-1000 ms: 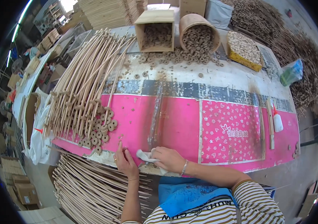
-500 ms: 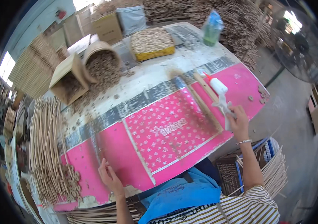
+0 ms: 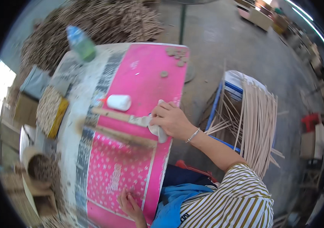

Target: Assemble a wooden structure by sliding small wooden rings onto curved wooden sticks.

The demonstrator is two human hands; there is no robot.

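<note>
My right hand (image 3: 171, 119) is closed on a crumpled white cloth (image 3: 157, 131) at the near edge of the pink-covered table. The cloth touches the end of a flat wooden stick (image 3: 110, 114). Beyond the hand, a white squeeze bottle with a red tip (image 3: 119, 102) lies on its side. A longer wooden bar (image 3: 125, 136) rests beside the stick, along the patterned pink sheet (image 3: 110, 167). My left hand (image 3: 130, 205) hovers over or rests on that sheet, fingers loosely bent and apart, holding nothing I can see.
Small round wooden pieces (image 3: 177, 55) lie at the table's far corner. A blue-edged crate (image 3: 212, 110) with many thin rods (image 3: 259, 125) stands right of the table. At left are a yellow tray (image 3: 58, 117), a tipped container (image 3: 42, 163) and a green-and-blue bottle (image 3: 82, 45).
The view has swung to the right, bringing the rod crate and floor further in. My right hand still grips the cloth; my left hand now appears over the patterned sheet.
</note>
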